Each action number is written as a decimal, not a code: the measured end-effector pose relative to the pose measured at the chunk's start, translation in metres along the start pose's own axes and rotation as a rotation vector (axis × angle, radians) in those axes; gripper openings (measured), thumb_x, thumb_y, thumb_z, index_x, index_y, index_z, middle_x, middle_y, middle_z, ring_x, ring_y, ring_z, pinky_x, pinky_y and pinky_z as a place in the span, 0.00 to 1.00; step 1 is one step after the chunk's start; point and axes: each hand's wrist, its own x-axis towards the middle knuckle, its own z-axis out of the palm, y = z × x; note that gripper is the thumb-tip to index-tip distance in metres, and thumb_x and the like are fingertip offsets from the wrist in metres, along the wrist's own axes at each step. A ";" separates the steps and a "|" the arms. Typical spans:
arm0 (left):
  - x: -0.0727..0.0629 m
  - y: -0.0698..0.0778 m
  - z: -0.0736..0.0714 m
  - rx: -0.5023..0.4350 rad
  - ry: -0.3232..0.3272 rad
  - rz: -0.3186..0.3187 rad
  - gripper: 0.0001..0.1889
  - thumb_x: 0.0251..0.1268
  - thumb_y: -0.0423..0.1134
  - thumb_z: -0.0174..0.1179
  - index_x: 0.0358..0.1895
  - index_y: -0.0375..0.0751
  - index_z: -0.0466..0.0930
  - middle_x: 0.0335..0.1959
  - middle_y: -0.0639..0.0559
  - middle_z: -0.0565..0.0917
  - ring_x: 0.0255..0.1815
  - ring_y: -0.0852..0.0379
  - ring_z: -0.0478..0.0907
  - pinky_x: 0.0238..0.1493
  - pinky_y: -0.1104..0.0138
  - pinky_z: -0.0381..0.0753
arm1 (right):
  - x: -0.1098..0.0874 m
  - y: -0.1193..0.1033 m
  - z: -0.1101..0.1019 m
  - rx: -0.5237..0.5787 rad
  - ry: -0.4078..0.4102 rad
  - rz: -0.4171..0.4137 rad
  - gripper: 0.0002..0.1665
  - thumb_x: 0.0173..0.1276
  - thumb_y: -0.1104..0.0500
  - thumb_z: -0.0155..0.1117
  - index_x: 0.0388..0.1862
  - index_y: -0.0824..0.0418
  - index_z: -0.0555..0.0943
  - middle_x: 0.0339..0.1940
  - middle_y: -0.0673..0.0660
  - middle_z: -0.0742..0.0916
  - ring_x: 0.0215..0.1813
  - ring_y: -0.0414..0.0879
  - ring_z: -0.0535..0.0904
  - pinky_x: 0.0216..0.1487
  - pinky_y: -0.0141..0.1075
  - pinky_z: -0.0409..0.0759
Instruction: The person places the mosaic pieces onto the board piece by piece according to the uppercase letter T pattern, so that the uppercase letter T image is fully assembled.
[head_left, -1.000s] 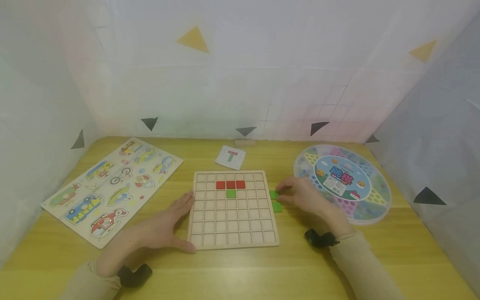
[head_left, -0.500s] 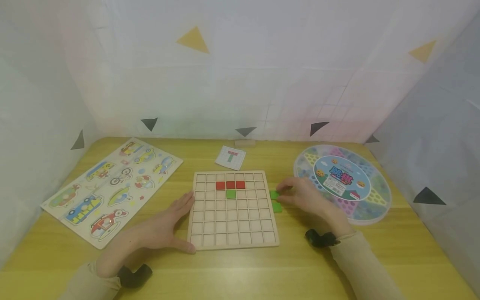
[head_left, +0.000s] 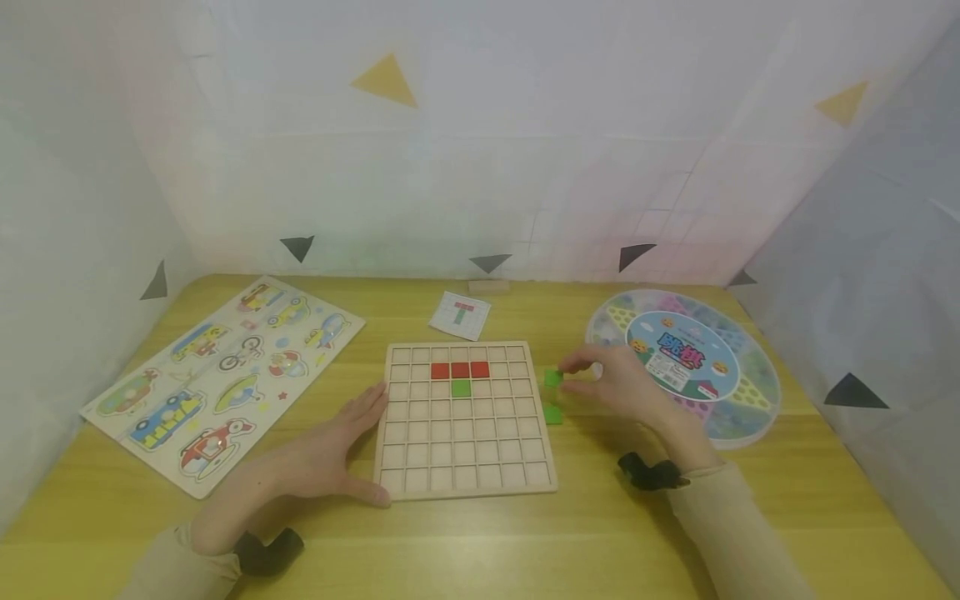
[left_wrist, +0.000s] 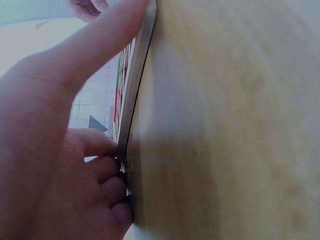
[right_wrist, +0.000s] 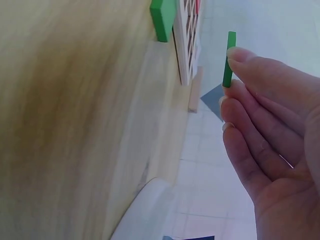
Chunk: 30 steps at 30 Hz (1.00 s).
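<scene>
My right hand (head_left: 630,385) pinches a thin green square tile (right_wrist: 229,62) between thumb and fingers, raised off the table beside the board's right edge. Another green tile (head_left: 552,415) lies on the table just below it, close to the board. The wooden grid board (head_left: 465,454) has a row of three red tiles (head_left: 460,370) near its top, with one green tile (head_left: 461,388) under the middle red one. Along the board's left side rests my left hand (head_left: 318,460), its fingertips against the edge and its thumb at the lower left corner.
A small card (head_left: 461,315) printed with a red and green T lies behind the board, near a small wooden block (head_left: 489,287). On the left is a vehicle puzzle board (head_left: 262,392). A round Chinese checkers box (head_left: 757,417) sits at the right, close to my right hand.
The right hand has lifted the upper green tile off the table and shifted slightly right. The left hand and the board tiles stay as they were.
</scene>
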 end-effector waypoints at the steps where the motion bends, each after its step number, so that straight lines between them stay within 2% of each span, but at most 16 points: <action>1: 0.000 0.000 0.000 -0.001 0.001 0.001 0.69 0.41 0.73 0.71 0.82 0.43 0.41 0.84 0.50 0.34 0.82 0.40 0.36 0.78 0.42 0.47 | 0.000 0.000 0.000 -0.003 0.004 -0.009 0.11 0.60 0.59 0.77 0.42 0.56 0.88 0.40 0.50 0.91 0.46 0.49 0.84 0.51 0.52 0.83; 10: 0.000 -0.001 0.000 0.000 0.007 -0.003 0.69 0.40 0.73 0.71 0.82 0.44 0.42 0.84 0.51 0.35 0.83 0.41 0.36 0.79 0.44 0.48 | 0.003 -0.003 0.000 -0.015 0.017 -0.055 0.11 0.57 0.58 0.79 0.40 0.54 0.88 0.38 0.47 0.90 0.44 0.44 0.84 0.49 0.48 0.84; 17: 0.000 0.000 0.001 0.015 0.002 0.002 0.69 0.41 0.73 0.70 0.82 0.44 0.42 0.83 0.51 0.35 0.83 0.43 0.36 0.79 0.45 0.49 | 0.007 -0.009 0.003 -0.003 -0.002 -0.046 0.11 0.58 0.57 0.78 0.41 0.53 0.88 0.40 0.46 0.90 0.45 0.43 0.84 0.50 0.45 0.84; 25: -0.001 0.000 0.001 -0.001 0.005 0.011 0.68 0.41 0.72 0.71 0.82 0.43 0.42 0.84 0.50 0.35 0.83 0.43 0.36 0.79 0.45 0.49 | 0.025 -0.023 0.011 -0.011 0.005 -0.089 0.11 0.59 0.58 0.77 0.42 0.53 0.88 0.40 0.48 0.91 0.45 0.45 0.84 0.51 0.48 0.83; 30: -0.001 0.000 0.000 -0.003 0.002 0.004 0.69 0.41 0.72 0.71 0.82 0.43 0.42 0.83 0.50 0.35 0.83 0.42 0.36 0.79 0.44 0.48 | 0.036 -0.041 0.016 0.020 -0.027 -0.078 0.12 0.60 0.55 0.77 0.43 0.54 0.88 0.41 0.48 0.90 0.46 0.48 0.85 0.52 0.51 0.83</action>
